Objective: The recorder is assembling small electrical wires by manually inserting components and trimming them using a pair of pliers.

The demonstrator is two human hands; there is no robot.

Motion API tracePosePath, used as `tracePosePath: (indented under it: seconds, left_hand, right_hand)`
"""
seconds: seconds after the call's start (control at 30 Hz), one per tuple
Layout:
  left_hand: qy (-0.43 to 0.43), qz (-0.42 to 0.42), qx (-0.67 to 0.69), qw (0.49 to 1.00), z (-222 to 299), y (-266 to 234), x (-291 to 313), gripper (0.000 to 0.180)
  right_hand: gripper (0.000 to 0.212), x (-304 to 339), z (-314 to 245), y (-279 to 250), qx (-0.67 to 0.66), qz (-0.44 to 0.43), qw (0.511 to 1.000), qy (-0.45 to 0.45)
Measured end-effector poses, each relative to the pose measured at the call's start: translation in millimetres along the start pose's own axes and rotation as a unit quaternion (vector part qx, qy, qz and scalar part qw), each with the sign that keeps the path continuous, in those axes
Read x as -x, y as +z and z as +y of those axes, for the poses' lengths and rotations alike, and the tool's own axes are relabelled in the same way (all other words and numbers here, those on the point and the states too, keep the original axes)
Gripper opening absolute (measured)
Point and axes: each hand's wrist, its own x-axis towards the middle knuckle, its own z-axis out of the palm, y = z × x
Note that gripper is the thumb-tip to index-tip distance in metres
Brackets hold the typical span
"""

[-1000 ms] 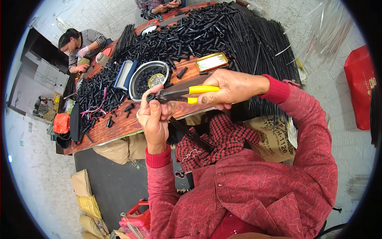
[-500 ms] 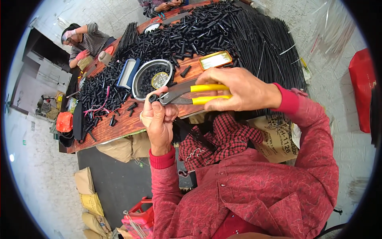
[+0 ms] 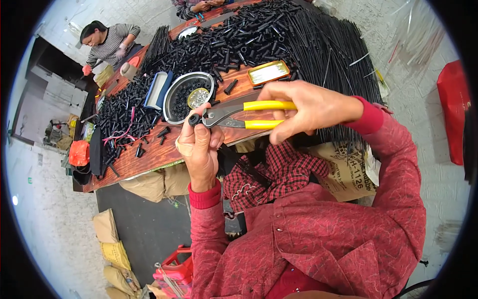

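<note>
Between the thumb and fingers of my left hand (image 3: 198, 157) is a small black tubular rubber piece (image 3: 194, 119), its round end facing up. Tape or a bandage is wrapped round part of this hand. My right hand (image 3: 313, 109) is closed round the yellow handles of a pair of cutting pliers (image 3: 224, 117), and the handles stand apart. The dark jaws are right beside the black piece; whether they touch it I cannot make out. Behind my hands stands a round metal bowl (image 3: 169, 112) of small black parts, with a yellow-rimmed dish (image 3: 198, 98) of tiny silvery bits inside.
Black tubular parts (image 3: 234, 47) lie heaped across the reddish wooden table (image 3: 144, 162). Long black rods (image 3: 328, 65) are piled at the right. A yellow tray (image 3: 269, 73) holds thin pale pieces. Beside the bowl is a blue-and-white box (image 3: 158, 89). A co-worker (image 3: 112, 42) sits far left.
The pliers' handles have spread a little, and my right hand has shifted slightly right. My left hand still holds the black piece. The co-worker's raised arm has come down from the head.
</note>
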Motion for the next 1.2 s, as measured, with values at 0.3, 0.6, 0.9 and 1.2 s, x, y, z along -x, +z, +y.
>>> tracePosePath:
  seconds: [0.3,0.6,0.9,1.2]
  left_hand:
    - [-0.001,-0.021,-0.003,1.000,3,5,2,0.050]
    - [-0.027,-0.080,0.051,0.995,1,3,-3,0.043]
    - [-0.017,-0.068,0.045,0.997,-1,3,-4,0.042]
    - [-0.034,-0.080,0.130,0.988,1,-9,5,0.051]
  right_hand:
    - [0.045,-2,12,-6,0.264,0.083,0.924,-0.263]
    - [0.077,-8,50,5,-0.328,-0.267,0.897,0.127]
    - [0.042,0,16,6,0.346,0.140,0.898,-0.232]
    - [0.073,1,12,24,-0.266,-0.180,0.936,0.144]
